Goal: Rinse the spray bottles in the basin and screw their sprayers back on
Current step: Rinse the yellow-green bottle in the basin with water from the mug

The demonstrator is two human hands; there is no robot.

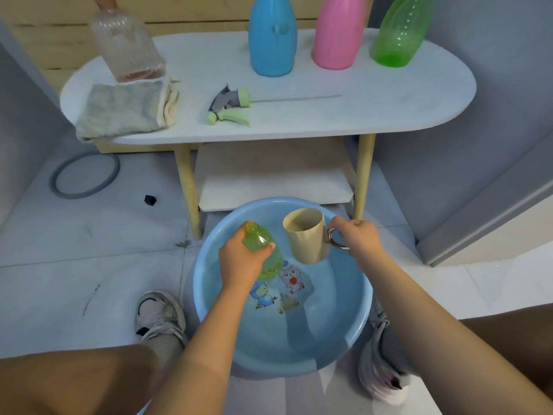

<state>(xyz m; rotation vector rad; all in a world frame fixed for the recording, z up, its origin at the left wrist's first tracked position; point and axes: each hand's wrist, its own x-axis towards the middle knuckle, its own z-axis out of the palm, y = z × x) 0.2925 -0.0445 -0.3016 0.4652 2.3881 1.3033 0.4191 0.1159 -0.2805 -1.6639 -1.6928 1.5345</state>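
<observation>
Head view looks down over a light blue basin (pixel 209 295) on the tiled floor, between the person's two shoes. Left hand (pixel 239 262) grips a small green bottle (pixel 263 250) round its shoulder, fingers curled about it, open neck tilted up and away, no sprayer on it; the bottle is held over the basin's inside. Right hand (pixel 357 238) pinches the metal handle of a beige cup (pixel 305 235), tipped with its mouth toward the bottle, just beside it but apart. Basin floor carries cartoon figures (pixel 278 290); no readable writing there. Behind, a white oval table (pixel 389 106) holds a green-and-grey sprayer (pixel 230 106) lying on its side with its dip tube stretched to the right, a folded cloth (pixel 125 109) at the left edge, a clear ribbed bottle (pixel 125 43) tilted above the cloth, and three upright bottles: blue (pixel 270 40), pink (pixel 338 34), green (pixel 398 34). None shows a legible label. A grey ring (pixel 85 175) lies on the floor at left.
</observation>
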